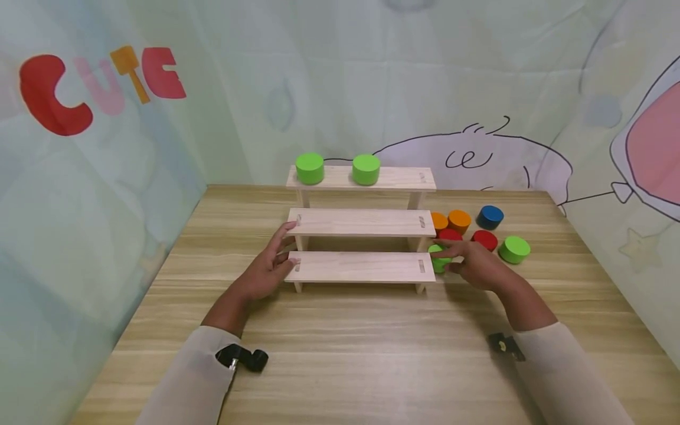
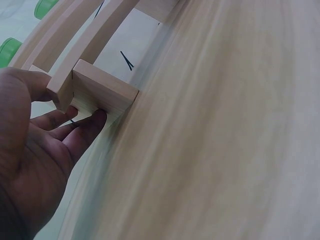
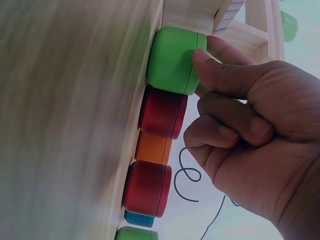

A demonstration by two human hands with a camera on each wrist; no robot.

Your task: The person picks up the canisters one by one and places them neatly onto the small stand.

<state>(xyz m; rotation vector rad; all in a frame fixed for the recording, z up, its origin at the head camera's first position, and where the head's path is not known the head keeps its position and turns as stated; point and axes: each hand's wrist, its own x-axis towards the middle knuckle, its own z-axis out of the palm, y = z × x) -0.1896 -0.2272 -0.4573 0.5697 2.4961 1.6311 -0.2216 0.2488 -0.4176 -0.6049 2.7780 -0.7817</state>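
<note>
A pale wooden three-step shelf (image 1: 361, 267) stands on the table. My left hand (image 1: 265, 268) holds its left end; in the left wrist view the thumb lies at the edge of the lowest board (image 2: 64, 90) and the other fingers against the leg panel (image 2: 102, 87). At the shelf's right end, my right hand (image 1: 478, 265) pinches a green cylinder (image 3: 172, 60) between thumb and forefinger, the remaining fingers curled in. A groove runs round that cylinder near its top. Two more green cylinders (image 1: 310, 169) (image 1: 366, 169) sit on the top board, at the left and near the middle.
On the table right of the shelf stand two red cylinders (image 1: 484, 240), two orange ones (image 1: 459, 221), a blue one (image 1: 490, 217) and another green one (image 1: 515, 250). A printed cloth (image 1: 329, 88) hangs behind and beside the wooden tabletop (image 1: 340, 354).
</note>
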